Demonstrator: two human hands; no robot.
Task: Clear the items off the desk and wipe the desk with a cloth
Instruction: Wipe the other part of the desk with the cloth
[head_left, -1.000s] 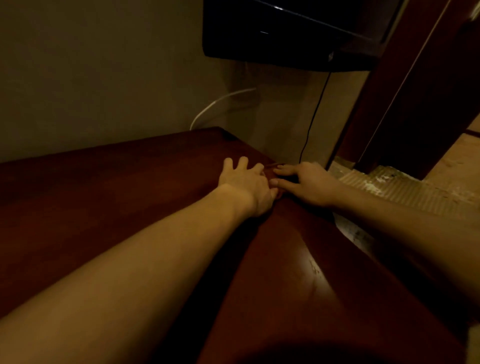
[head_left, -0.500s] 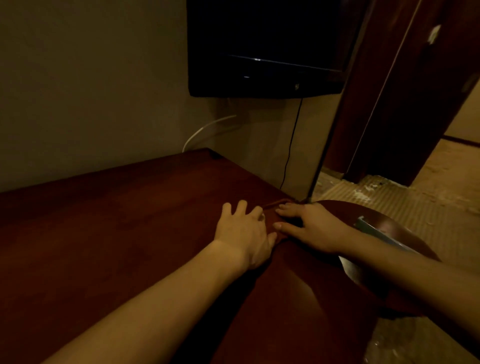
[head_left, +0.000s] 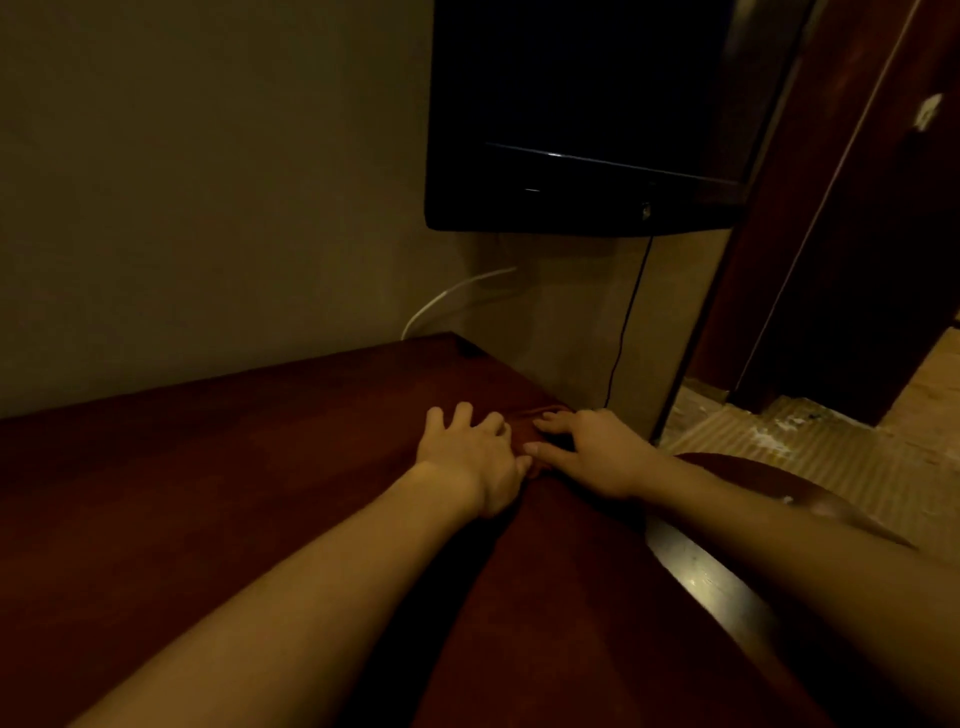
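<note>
Head view shows me both hands pressing a dark red cloth (head_left: 524, 426) flat, fingers spread, left hand (head_left: 470, 457) and right hand (head_left: 597, 452) touching over it near the desk (head_left: 208, 493) far right corner, where I judge a push could drop it off the edge.

Left hand (head_left: 470, 457) and right hand (head_left: 592, 451) press a cloth (head_left: 522, 423) onto the desk (head_left: 208, 467).

Dim, warm amber light leaves the view murky and soft, with grain in the dark areas. The forearms cast deep shadows across the desk (head_left: 208, 467), whose right edge catches a small glare. Wide-angle distortion bends the edges.
</note>
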